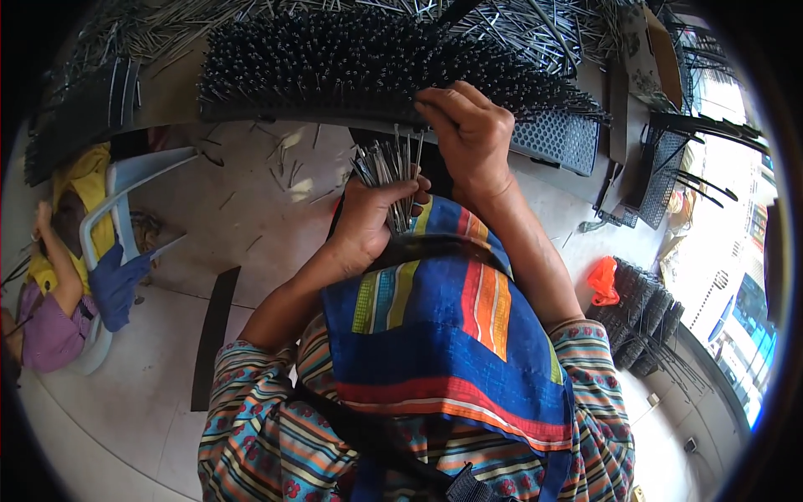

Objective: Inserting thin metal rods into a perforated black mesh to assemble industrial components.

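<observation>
My left hand (365, 219) is wrapped round a bundle of thin metal rods (386, 164), which stick up out of the fist at slightly different angles. Above and to the right of it, my right hand (473, 138) is closed in a pinch at the near edge of a dense block of upright dark rods (335, 67). Whatever lies between those fingertips is too small to make out. The upright rods stand packed in a perforated metal tray (556, 144), whose bare holes show at the right end. A striped blue apron (401, 326) covers my lap below both hands.
Loose rods (535, 33) lie heaped behind the tray. A cardboard box (654, 63) stands at the far right. On the floor at right are a red plastic bag (602, 281) and stacked dark mesh pieces (644, 322). Another person (58, 309) sits at left beside a pale plastic chair (125, 188).
</observation>
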The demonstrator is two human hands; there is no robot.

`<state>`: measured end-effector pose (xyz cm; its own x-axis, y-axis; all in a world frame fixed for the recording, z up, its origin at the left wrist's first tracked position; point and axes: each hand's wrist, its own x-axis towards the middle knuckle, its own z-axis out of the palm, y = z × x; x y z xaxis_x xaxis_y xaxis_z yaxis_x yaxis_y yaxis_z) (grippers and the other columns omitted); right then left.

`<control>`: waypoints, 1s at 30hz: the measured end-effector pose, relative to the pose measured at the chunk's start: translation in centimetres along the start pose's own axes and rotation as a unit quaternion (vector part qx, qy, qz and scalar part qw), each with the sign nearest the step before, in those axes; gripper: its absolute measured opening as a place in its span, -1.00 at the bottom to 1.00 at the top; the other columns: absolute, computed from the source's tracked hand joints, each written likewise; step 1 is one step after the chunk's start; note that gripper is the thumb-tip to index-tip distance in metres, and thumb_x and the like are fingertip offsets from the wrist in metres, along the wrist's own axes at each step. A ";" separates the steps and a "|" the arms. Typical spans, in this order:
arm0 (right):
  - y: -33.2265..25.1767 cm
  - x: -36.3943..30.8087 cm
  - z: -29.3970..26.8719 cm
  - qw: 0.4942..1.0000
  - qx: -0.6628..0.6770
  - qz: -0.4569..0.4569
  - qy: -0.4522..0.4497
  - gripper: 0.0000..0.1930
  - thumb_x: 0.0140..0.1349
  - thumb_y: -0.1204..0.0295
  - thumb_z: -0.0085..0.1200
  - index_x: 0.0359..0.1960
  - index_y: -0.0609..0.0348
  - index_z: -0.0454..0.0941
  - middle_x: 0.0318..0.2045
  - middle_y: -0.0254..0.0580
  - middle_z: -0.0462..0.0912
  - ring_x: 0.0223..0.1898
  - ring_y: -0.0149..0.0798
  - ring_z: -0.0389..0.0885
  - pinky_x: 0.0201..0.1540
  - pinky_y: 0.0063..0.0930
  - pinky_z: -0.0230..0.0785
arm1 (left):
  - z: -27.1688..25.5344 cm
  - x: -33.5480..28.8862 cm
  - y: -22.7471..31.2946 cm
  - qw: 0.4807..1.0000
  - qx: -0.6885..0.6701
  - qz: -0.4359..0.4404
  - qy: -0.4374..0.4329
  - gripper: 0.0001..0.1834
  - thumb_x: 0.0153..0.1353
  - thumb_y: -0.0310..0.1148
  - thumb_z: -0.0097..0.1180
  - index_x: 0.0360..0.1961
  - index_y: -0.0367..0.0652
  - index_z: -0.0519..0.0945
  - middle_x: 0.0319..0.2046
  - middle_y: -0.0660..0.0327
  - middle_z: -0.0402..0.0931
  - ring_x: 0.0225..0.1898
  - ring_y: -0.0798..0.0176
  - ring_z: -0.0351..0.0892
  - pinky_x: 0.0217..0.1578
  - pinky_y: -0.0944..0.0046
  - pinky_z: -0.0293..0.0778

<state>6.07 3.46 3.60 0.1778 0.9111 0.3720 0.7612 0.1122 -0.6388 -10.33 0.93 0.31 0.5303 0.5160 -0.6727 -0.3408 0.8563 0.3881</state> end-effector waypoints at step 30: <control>0.8 -3.8 -1.9 0.958 0.149 0.211 -0.123 -0.80 0.11 0.49 0.20 -0.20 0.24 0.62 -0.58 -0.31 0.54 -0.59 -0.40 0.51 -0.52 -0.54 0.36 | 0.9 -0.3 0.8 0.996 0.028 0.002 -0.087 -0.76 0.08 -0.61 0.12 -0.18 -0.28 0.57 -0.36 0.09 0.64 -0.39 0.20 0.63 -0.39 0.24 0.52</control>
<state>7.16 -0.66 2.92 0.2496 0.9622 -0.1085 0.4360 -0.2117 -0.8747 -10.05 1.49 1.34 0.6576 0.5116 -0.5530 -0.3023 0.8516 0.4283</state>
